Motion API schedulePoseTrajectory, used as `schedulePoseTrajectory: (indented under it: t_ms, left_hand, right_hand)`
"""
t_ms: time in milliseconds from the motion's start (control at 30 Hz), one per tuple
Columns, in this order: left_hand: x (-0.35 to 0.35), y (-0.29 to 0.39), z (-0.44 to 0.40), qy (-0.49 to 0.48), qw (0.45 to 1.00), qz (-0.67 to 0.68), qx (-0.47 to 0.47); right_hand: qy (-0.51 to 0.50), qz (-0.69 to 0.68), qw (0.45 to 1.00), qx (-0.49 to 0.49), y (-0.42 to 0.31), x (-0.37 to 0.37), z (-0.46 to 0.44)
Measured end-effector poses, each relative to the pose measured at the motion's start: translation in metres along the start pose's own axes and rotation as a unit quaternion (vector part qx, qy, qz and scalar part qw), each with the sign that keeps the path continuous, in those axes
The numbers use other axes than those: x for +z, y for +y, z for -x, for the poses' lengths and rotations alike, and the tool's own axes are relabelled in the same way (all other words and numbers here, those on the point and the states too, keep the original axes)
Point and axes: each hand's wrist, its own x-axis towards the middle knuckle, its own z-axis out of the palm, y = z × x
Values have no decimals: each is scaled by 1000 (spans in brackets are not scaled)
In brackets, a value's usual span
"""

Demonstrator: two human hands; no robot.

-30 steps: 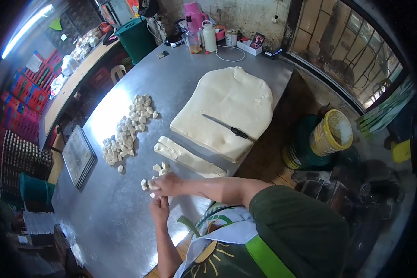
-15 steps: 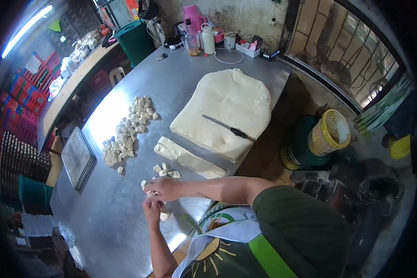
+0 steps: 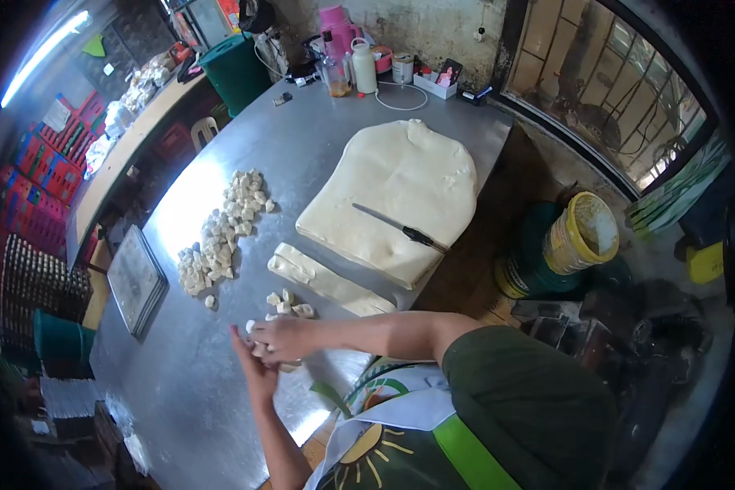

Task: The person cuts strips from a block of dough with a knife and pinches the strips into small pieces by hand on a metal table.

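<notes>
The right arm (image 3: 384, 333) reaches from the shoulder across the front of the body, bare below a dark green sleeve (image 3: 531, 400), its forearm running nearly level toward the left. The right hand (image 3: 284, 339) is turned back-upward, with its fingers bent over and pointing left. The left forearm (image 3: 284, 449) (bare as well, as far as it shows) rises from the bottom edge, leaning a little leftward toward the wrist. The left hand (image 3: 256, 377) stands just beside the right one, one digit stretched upward past it; its remaining fingers are largely hidden. How firmly either hand is closed cannot be made out.
</notes>
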Motion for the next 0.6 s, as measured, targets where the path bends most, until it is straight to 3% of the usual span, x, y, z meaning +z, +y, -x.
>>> schedulePoseTrajectory:
  t_ms: [100, 200, 267, 367, 400, 467, 600]
  left_hand:
    - [-17, 11, -13, 83, 989, -94, 75]
    - [-15, 44, -15, 60, 992, -11, 111]
    - [-4, 60, -8, 52, 990, 33, 124]
    - [12, 73, -2, 67, 990, 77, 99]
    - [1, 17, -1, 68, 990, 77, 99]
    - [2, -92, 2, 18, 995, 59, -80]
    - [29, 1, 3, 39, 985, 152, -73]
  right_hand:
    - [-67, 23, 996, -49, -4, -10, -16]
    - [136, -37, 990, 1, -34, -40, 3]
    - [106, -67, 992, -16, -36, -35, 6]
    - [49, -125, 990, -50, -34, -22, 9]
    - [69, -119, 990, -26, -21, -10, 10]
    - [112, -111, 987, 19, -4, 12, 8]
    - [98, -49, 993, -36, -16, -20, 23]
